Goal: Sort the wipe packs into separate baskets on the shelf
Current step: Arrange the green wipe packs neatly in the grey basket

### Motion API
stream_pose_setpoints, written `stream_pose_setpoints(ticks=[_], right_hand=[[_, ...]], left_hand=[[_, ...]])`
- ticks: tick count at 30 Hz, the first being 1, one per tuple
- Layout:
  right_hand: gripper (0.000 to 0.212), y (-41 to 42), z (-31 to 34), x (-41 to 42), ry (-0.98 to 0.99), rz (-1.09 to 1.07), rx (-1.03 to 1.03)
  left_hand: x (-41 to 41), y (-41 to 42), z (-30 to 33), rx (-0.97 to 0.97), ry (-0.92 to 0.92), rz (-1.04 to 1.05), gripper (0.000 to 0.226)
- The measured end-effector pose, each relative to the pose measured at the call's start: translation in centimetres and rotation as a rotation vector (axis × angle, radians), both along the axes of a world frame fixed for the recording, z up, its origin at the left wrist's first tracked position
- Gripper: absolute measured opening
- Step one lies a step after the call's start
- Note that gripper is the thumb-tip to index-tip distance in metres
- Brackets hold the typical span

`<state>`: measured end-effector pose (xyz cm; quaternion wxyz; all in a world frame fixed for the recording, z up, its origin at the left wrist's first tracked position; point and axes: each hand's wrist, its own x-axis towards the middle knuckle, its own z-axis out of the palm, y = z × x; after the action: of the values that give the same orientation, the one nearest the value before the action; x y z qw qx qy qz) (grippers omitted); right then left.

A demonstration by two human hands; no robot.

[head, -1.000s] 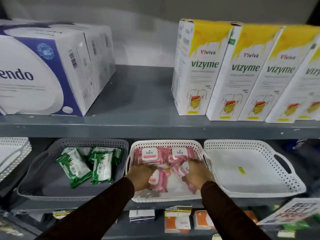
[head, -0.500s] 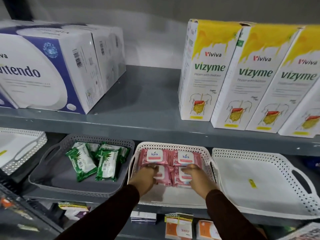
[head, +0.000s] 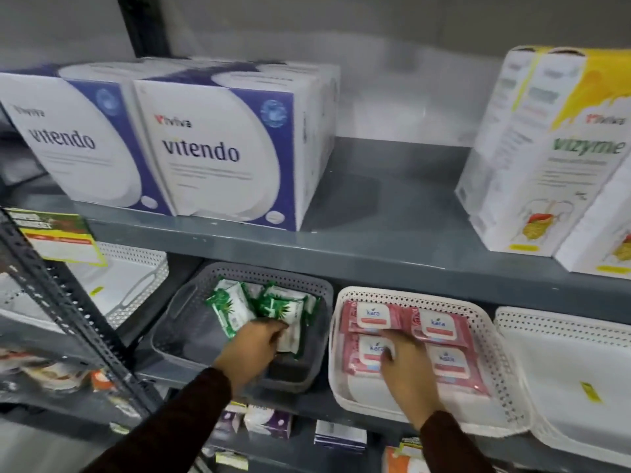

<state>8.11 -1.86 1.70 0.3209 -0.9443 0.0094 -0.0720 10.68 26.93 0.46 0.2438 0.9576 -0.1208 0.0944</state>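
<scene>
A grey basket (head: pixel 177 339) on the lower shelf holds several green wipe packs (head: pixel 228 307). My left hand (head: pixel 251 349) reaches into it, fingers curled around the edge of a green pack (head: pixel 290 343). Right of it, a white basket (head: pixel 491 353) holds several pink Kara wipe packs (head: pixel 438 327) laid in a square. My right hand (head: pixel 406 373) lies flat on the front-left pink pack (head: pixel 362 353), fingers spread, not gripping.
An empty white basket (head: pixel 563 363) stands at the right, another white basket (head: pixel 136 281) at the far left. Vitendo boxes (head: pixel 218 148) and Vizyme boxes (head: pixel 553 148) fill the upper shelf. A slotted metal upright (head: pixel 68 312) crosses the left foreground.
My view has swung left. My left hand left the pink packs and moved into the grey basket onto the green packs. My right hand stays on the pink packs.
</scene>
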Motion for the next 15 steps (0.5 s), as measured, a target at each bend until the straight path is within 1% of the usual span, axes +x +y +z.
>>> stream_pose_setpoints(ticks=[3, 5, 6, 8, 10, 11, 13, 15], right_hand=[[0.032, 7.3, 0.9, 0.1, 0.036, 0.105, 0.125], [0.031, 12.2, 0.9, 1.0, 0.057, 0.142, 0.095], [0.036, 14.4, 0.7, 1.7, 0.079, 0.148, 0.047], [0.056, 18.3, 0.0, 3.1, 0.160, 0.113, -0.065], [0.073, 20.7, -0.7, 4.4, 0.238, 0.039, -0.187], [0.077, 21.4, -1.0, 4.9, 0.261, 0.011, -0.245], [0.079, 22.3, -1.2, 5.3, 0.269, -0.024, -0.335], [0.074, 22.3, -1.4, 5.2, 0.249, -0.026, -0.349]], left_hand=[[1.4, 7.1, 0.9, 0.200, 0.022, -0.112, 0.052], [2.3, 10.0, 1.2, 0.418, -0.043, -0.212, 0.071], [2.7, 10.7, 1.4, 0.519, -0.069, -0.241, 0.078], [3.6, 11.6, 1.4, 0.633, -0.042, -0.291, 0.082], [4.3, 12.1, 1.0, 0.666, -0.049, -0.328, 0.077], [4.6, 12.3, 0.8, 0.658, -0.071, -0.334, 0.073], [4.6, 12.9, 0.6, 0.629, -0.065, -0.322, 0.069], [4.1, 13.8, 0.1, 0.574, -0.010, -0.265, 0.065]])
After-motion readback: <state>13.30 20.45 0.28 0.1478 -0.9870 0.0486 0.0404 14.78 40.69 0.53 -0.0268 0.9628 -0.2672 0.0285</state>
